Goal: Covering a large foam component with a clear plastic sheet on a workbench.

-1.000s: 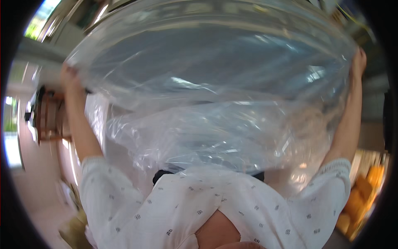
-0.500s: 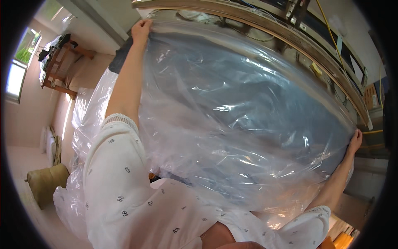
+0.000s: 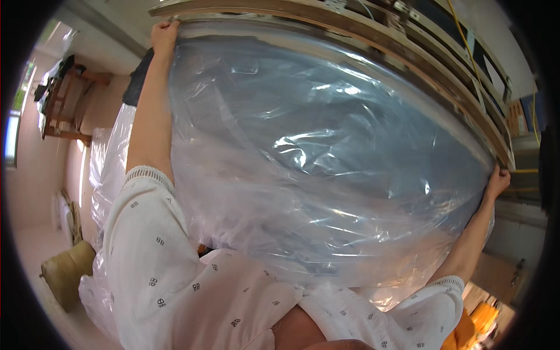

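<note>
A wide sheet of clear plastic film spreads between my two outstretched arms, shiny and creased. Its far left corner is pinched in my left hand, close to the end of a long wooden bar. My right hand grips the film's right corner, just under the bar's other end. Through the film a dark grey-blue surface shows. Loose film hangs down toward my body and bunches at my left side. The film's upper edge runs along just below the bar.
Behind the bar is a frame of wooden rails with a yellow cable. At the left stand a wooden rack with things on it and an olive-green roll. An orange thing lies at the lower right.
Both hands have moved a little forward and to the left with the film. The film's upper edge is now nearer the wooden bar and looks tauter.
</note>
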{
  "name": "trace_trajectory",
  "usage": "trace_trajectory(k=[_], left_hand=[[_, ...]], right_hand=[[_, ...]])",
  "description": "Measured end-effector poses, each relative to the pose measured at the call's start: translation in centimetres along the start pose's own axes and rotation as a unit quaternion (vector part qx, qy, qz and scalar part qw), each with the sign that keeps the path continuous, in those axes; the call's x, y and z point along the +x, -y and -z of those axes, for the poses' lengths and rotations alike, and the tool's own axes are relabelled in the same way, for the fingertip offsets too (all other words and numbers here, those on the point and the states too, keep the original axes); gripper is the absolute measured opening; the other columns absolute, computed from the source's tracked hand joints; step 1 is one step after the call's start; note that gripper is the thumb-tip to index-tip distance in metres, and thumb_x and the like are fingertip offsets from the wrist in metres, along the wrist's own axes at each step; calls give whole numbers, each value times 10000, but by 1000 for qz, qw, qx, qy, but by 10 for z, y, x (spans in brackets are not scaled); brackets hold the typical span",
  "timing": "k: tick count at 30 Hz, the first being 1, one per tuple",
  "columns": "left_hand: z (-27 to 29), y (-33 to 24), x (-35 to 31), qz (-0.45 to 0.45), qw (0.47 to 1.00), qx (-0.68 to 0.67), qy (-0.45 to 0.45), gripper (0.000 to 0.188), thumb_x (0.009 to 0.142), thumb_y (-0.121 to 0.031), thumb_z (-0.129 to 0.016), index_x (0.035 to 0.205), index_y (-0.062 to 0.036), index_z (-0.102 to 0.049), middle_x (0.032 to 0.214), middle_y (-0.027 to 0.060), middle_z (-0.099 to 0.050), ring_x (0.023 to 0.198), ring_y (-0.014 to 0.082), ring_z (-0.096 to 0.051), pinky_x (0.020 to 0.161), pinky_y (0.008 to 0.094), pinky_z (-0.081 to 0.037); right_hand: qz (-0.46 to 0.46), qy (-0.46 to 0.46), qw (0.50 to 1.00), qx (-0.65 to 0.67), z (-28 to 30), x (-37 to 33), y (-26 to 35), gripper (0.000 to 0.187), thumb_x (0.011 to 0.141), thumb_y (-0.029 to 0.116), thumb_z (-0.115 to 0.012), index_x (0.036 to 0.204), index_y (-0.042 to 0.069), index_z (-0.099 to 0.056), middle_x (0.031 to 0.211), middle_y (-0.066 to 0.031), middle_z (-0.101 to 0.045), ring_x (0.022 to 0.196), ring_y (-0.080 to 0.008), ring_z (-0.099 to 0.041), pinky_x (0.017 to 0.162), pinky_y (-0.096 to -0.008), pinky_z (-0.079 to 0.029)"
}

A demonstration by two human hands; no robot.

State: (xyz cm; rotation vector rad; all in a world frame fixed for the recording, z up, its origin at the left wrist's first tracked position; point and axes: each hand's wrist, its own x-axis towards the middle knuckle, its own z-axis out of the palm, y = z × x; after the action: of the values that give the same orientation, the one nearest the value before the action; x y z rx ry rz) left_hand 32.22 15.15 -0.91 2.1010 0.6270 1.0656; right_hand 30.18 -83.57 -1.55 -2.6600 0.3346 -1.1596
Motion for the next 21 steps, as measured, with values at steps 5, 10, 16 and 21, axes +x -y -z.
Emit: trace_trajectory(k=[5, 10, 16, 21], left_hand=[[2, 9, 8, 116, 959, -259, -10, 162, 837, -95, -481, 901, 43, -537, 776, 114, -580, 662, 150, -570, 550, 254, -451], [12, 4, 3, 119, 951, -269, -98, 213, 847, -128, -458, 959, 44, -514, 763, 86, -559, 618, 159, -534, 528, 244, -427], [16, 12, 14, 102, 951, -248, -154, 176, 821, -113, -463, 886, 31, -543, 780, 102, -581, 676, 198, -589, 625, 307, -466], [21, 5, 7, 34, 991, 42, -119, 164, 813, -114, -466, 885, -20, -579, 780, 60, -590, 655, 195, -579, 633, 295, -458]], right_hand=[[-69, 4, 997, 46, 0, 4, -31, 329, 777, 244, -628, 804, -75, -551, 860, -181, -559, 797, -257, -503, 749, -353, -399], [-140, -8, 986, 86, 2, 1, -5, 418, 850, 316, -508, 943, -88, -560, 951, -192, -549, 868, -282, -509, 810, -363, -381], [-137, 4, 985, 106, 5, 4, -4, 448, 878, 314, -462, 1005, -106, -550, 998, -213, -559, 901, -290, -518, 833, -364, -379], [-178, 14, 974, 138, 3, 2, 1, 448, 886, 331, -454, 978, -96, -552, 967, -192, -567, 898, -287, -526, 819, -361, -385]])
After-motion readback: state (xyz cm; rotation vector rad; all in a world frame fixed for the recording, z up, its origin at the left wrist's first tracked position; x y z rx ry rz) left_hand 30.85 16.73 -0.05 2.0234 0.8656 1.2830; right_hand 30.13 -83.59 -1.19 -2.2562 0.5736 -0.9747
